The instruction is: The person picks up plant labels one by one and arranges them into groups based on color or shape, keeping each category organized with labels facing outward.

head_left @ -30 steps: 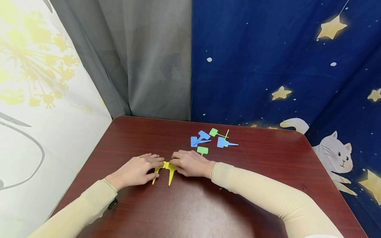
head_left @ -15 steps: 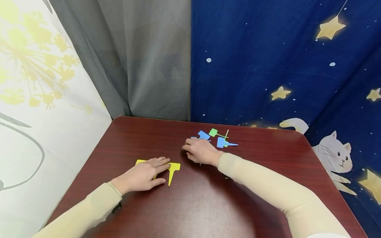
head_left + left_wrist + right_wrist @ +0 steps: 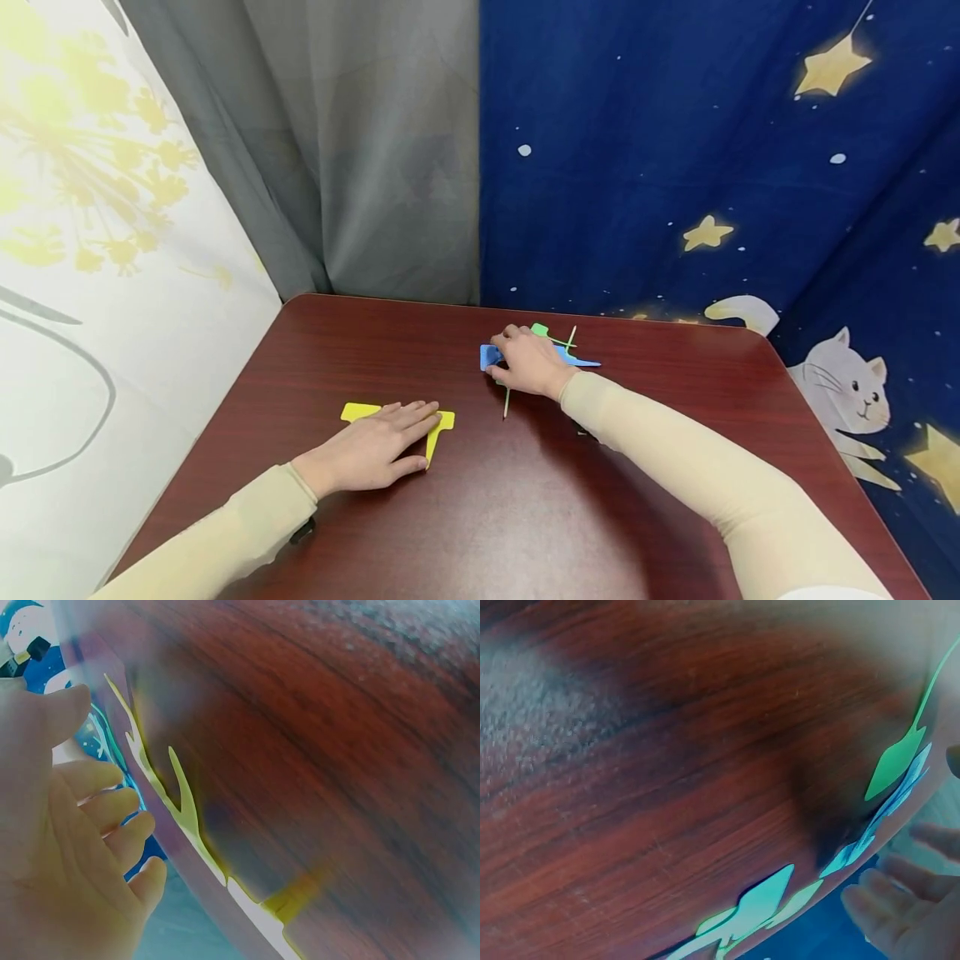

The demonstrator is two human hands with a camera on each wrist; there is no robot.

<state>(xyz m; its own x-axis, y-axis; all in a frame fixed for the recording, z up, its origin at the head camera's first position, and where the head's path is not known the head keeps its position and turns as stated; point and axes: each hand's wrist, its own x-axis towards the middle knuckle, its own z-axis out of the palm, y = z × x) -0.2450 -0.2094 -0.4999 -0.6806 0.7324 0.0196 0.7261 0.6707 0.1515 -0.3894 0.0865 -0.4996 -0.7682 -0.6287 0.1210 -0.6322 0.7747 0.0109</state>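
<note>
T-shaped plant labels lie on the table. My left hand [image 3: 375, 446] lies spread over the row of yellow plant labels [image 3: 446, 422], covering their middle. In the left wrist view its fingers [image 3: 124, 836] are loosely bent beside the yellow labels [image 3: 256, 907], with nothing gripped. At the back, my right hand [image 3: 531, 362] hovers over the blue and green labels, hiding several parts. A blue label [image 3: 489, 357] shows left of its fingertips, and a green label's stem [image 3: 506, 404] sticks out below. The right wrist view shows its fingers [image 3: 889, 896] loosely curved, apart from the blue labels [image 3: 847, 856].
Beyond the right hand lie another green label [image 3: 539, 330] and a blue label [image 3: 583, 362], crossing a green stem. The dark red table [image 3: 465, 525] ends at a grey curtain [image 3: 397, 167] and a blue starry curtain [image 3: 637, 167].
My right hand has left the yellow labels and moved back and right to the blue and green ones. The left hand has shifted slightly right across the yellow row.
</note>
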